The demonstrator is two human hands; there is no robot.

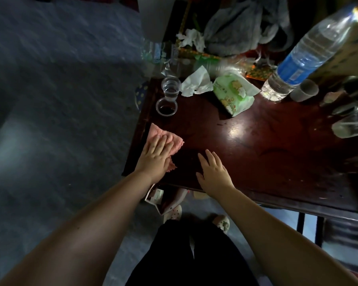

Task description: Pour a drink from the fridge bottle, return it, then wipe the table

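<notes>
A: Okay, starting at left hand (pixel 155 155): flat, fingers straight and close together, pressing down on pink cloth (pixel 175 141). No pinch, no curl.
B: Cloth where?
A: Near-left corner of table (pixel 256 153), right at the left edge. Partly under the palm, showing beyond the fingertips and beside the wrist.
B: Other side?
A: right hand (pixel 213 172) just beside, to the right of the cloth. Fingers straight and spread, holding nothing. Touching the wood or hovering: cannot tell.
B: So wiping with the left. Which way?
A: Probably rightward and away. Bulk of bare wood off to the right of the cloth; to its left, only the edge.
B: Obstacles?
A: Straight ahead of the fingertips, along the left edge: cup with dark drink (pixel 166 108), then clear cup (pixel 171 89) just behind. Near, not touching the cloth. Further in, crumpled tissue (pixel 196 83) and green wipes pack (pixel 234 93); water bottle (pixel 304 56) well apart at far right.
B: Judgement?
A: Going by the filled cup, past the pour and into the wipe. Best swept sideways, clear of the cups; spill risk on any forward push.
</notes>
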